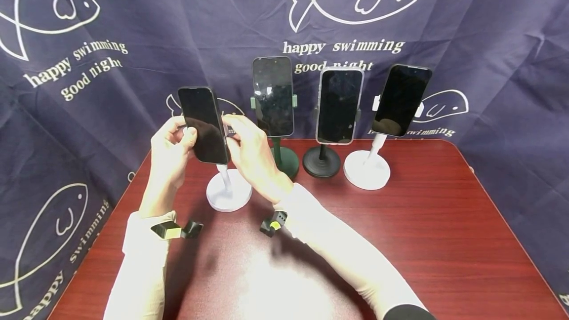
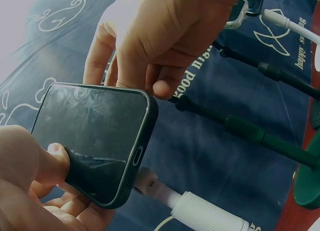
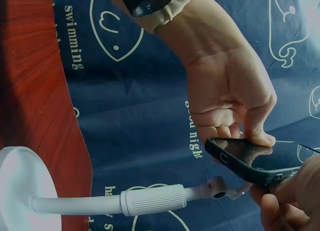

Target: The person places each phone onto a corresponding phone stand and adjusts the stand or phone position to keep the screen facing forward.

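A black-cased smartphone [image 1: 203, 117] stands upright, slightly tilted, at the head of a white phone stand [image 1: 228, 194] on the table's left side. My left hand [image 1: 171, 149] grips its left edge, the thumb pressed on the dark screen and the other fingers behind. On the opposite edge my right hand [image 1: 254, 154] holds the phone, some fingertips reaching behind it. In the left wrist view the phone [image 2: 95, 136] shows its charging port, and the stand's ribbed white collar [image 2: 210, 211] lies below. The phone hides the stand's clamp, so I cannot tell how the two meet.
To the right stand three more phones on stands: one on a green stand [image 1: 286, 162], one on a black stand [image 1: 322, 162], one on a white stand [image 1: 367, 169]. All are on a reddish wooden table [image 1: 426, 241]. A dark blue printed cloth [image 1: 231, 23] hangs behind.
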A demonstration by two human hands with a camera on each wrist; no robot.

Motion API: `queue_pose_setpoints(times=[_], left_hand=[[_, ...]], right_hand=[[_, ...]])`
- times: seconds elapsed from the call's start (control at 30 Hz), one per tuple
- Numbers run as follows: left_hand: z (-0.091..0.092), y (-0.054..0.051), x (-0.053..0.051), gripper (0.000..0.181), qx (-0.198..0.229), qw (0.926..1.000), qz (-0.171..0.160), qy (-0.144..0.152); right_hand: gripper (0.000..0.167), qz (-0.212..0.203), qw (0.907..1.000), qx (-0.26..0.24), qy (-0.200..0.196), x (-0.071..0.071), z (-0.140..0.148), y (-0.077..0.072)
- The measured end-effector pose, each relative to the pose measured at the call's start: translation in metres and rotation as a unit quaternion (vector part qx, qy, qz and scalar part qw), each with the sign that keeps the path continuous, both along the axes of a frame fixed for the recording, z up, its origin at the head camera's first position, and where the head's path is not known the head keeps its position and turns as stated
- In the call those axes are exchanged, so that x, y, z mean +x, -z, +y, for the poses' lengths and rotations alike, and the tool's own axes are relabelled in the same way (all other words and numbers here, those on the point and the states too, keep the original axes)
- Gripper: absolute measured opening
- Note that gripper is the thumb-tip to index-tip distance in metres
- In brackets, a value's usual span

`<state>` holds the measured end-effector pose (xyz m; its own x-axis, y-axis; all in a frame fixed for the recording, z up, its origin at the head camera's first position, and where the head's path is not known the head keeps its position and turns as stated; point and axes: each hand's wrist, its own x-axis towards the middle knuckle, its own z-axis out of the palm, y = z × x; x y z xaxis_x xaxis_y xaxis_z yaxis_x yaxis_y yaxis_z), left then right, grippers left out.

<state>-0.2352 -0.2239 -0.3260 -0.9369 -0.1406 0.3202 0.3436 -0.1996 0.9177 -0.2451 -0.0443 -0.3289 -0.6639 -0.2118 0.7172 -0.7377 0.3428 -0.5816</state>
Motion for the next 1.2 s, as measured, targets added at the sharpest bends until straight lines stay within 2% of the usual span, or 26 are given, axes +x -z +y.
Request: queue_pose_setpoints(times=[0.13, 0.33, 0.53, 0.6, 0.67, 0.73, 0.87, 0.93, 1.03, 1.2], left_hand=[[0.0, 0.0, 0.0, 0.028, 0.002, 1.0, -0.002, 0.006], [0.001, -0.001, 0.002, 0.031, 0.01, 0.9999, -0.005, 0.003], [0.001, -0.003, 0.004, 0.031, 0.015, 0.9998, -0.014, 0.0], [0.002, -0.003, 0.003, 0.031, 0.01, 0.9998, -0.017, -0.004], [0.002, -0.004, 0.004, 0.031, 0.005, 0.9997, -0.019, -0.01], [0.002, -0.004, 0.004, 0.031, 0.001, 0.9997, -0.021, -0.016], [0.001, -0.005, 0.005, 0.031, -0.011, 0.9994, -0.025, -0.022], [0.001, -0.005, 0.005, 0.031, -0.014, 0.9993, -0.027, -0.023], [0.001, -0.007, 0.005, 0.03, -0.013, 0.9993, -0.028, -0.023], [0.001, -0.008, 0.005, 0.029, -0.012, 0.9989, -0.036, -0.026]], right_hand=[[0.03, 0.003, 1.0, -0.006, 0.005, 0.0, 0.001, -0.001], [0.032, 0.03, 0.9994, 0.018, 0.007, -0.002, 0.004, -0.002], [0.036, 0.021, 0.9986, 0.023, -0.043, -0.002, 0.011, -0.003], [0.036, 0.022, 0.998, 0.035, -0.049, -0.002, 0.013, -0.003], [0.034, 0.041, 0.9967, 0.053, -0.046, -0.002, 0.016, -0.003], [0.03, 0.078, 0.9933, 0.079, -0.032, -0.004, 0.018, -0.003], [0.023, 0.162, 0.9789, 0.125, -0.006, -0.007, 0.022, -0.004], [0.02, 0.191, 0.9716, 0.14, 0.003, -0.009, 0.024, -0.005], [0.018, 0.212, 0.9655, 0.151, 0.008, -0.01, 0.026, -0.007], [0.016, 0.216, 0.9639, 0.155, 0.003, -0.009, 0.03, -0.01]])
